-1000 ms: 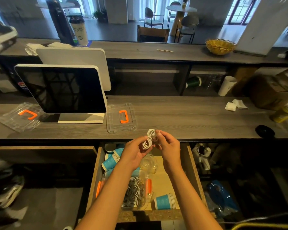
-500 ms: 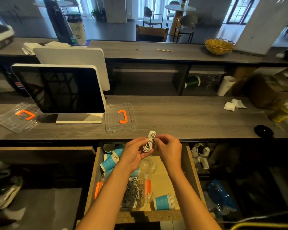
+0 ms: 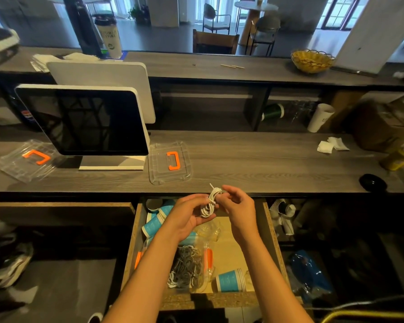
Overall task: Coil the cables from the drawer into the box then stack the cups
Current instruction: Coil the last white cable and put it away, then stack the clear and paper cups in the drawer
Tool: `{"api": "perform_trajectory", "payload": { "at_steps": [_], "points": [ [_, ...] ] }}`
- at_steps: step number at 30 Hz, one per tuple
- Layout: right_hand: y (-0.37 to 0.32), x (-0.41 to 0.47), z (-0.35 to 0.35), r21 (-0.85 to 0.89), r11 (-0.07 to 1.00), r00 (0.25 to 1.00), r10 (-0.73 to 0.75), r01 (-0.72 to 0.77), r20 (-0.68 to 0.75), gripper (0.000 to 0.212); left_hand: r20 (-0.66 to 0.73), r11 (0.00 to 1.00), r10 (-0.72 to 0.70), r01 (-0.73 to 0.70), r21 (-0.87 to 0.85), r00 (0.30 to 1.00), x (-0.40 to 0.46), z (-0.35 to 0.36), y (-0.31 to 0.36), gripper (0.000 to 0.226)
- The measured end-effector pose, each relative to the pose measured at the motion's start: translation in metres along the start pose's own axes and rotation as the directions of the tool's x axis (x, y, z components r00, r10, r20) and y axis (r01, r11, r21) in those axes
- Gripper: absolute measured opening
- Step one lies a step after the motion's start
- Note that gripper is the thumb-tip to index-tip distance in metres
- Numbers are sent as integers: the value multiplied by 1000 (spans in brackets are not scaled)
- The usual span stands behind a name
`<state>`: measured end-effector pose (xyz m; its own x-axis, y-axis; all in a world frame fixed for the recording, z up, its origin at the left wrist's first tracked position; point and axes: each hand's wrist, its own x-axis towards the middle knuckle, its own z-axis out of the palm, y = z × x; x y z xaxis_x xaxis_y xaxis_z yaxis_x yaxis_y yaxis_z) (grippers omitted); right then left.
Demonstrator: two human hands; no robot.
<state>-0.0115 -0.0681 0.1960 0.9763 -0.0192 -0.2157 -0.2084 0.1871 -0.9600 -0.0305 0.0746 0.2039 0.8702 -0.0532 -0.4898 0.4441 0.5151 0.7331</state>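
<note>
1. Left hand point(image 3: 184, 217) holds the white cable point(image 3: 210, 202) coil, fingers curled around its lower loops, above the far end of the open drawer point(image 3: 272, 231). Risk: a loosened grip lets the loops spring apart.
2. Right hand point(image 3: 237, 206) pinches the coil's upper part, where a short cable end sticks up. Risk: if that end isn't tucked in, the coil likely unwinds on release.
3. Clear box point(image 3: 202, 279) with orange latches sits in the near drawer, already holding coiled grey and white cables. Both forearms hang over it, so a blind drop could miss it.
4. Blue cups point(image 3: 230, 280) lie on their sides: several at the far left of the drawer, one just right of the box. Unstacked; they crowd the box.
5. On the counter point(image 3: 266, 164), left to right: clear lid point(image 3: 25, 159), monitor point(image 3: 84, 120), second clear lid point(image 3: 169, 163), napkins point(image 3: 332, 145) at right. None blocks the hands.
</note>
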Motion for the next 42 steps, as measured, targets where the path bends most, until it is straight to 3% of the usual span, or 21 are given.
{"api": "perform_trajectory", "payload": {
  "at_steps": [4, 6, 10, 14, 21, 26, 28, 31, 33, 35, 38, 40, 42],
  "points": [
    [1, -1, -1, 185, 961, 970, 174, -205, 171, 26, -48, 999, -13, 14, 34, 999, 0, -15, -7, 11],
    [6, -2, 3, 106, 966, 956, 211, -235, 202, 25, -103, 992, 23, -11, 122, 994, 2, -26, -14, 11],
    [37, -6, 20, -93, 966, 963, 251, -242, 98, 17, -202, 973, 39, 9, 233, 979, 1, -51, -31, 12],
    [84, -10, 37, -113, 939, 944, 330, -325, 23, 27, -298, 972, -18, 87, 219, 954, 4, -88, -59, 9],
    [176, -21, 51, -217, 813, 834, 552, -540, -7, 10, -478, 940, -163, 284, 192, 863, 18, -133, -128, 10],
    [212, -13, 46, -291, 752, 803, 581, -592, -131, 19, -363, 908, -382, 419, 24, 850, 30, -133, -160, 23],
    [217, -10, 43, -348, 729, 806, 561, -589, -189, 37, -319, 894, -405, 445, 61, 857, 35, -129, -165, 22],
    [215, -10, 41, -411, 748, 853, 472, -521, -221, 42, -372, 872, -324, 427, 239, 870, 43, -131, -169, 22],
    [215, -11, 37, -410, 792, 892, 393, -453, -224, 27, -407, 837, -149, 334, 433, 901, 47, -137, -167, 20],
    [212, -10, 34, -371, 834, 910, 338, -409, -241, 15, -402, 826, 25, 208, 525, 915, 45, -141, -159, 18],
    [209, -3, 24, -371, 840, 904, 283, -395, -321, 16, -387, 764, 193, 110, 636, 902, 46, -145, -146, 26],
    [210, 3, 18, -437, 796, 898, 289, -418, -332, 21, -382, 645, 292, 115, 756, 877, 53, -154, -142, 36],
    [216, 10, 14, -540, 699, 882, 346, -470, -320, 41, -410, 461, 371, 219, 860, 833, 64, -173, -143, 49]
  ]
}}
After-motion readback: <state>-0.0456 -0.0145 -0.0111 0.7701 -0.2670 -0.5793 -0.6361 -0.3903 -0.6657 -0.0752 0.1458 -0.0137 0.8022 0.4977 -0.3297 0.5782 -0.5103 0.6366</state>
